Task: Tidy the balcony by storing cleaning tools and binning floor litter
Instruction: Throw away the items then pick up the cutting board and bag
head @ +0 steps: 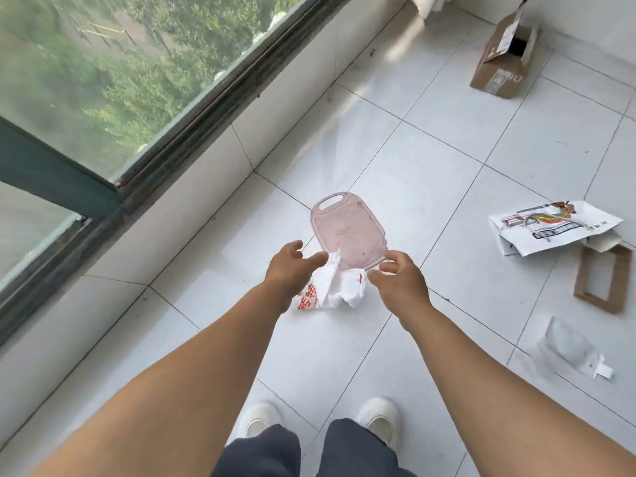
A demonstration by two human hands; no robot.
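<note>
Empty hands (344, 273) above crumpled bag (339, 287)

Both hands reach down with fingers spread — left hand (292, 266) and right hand (399, 280) flank a crumpled white wrapper (339, 287), seemingly without touching it. A pink cutting board (347, 232) lies at its twelve o'clock; a printed bag (554, 228) at three.
</note>
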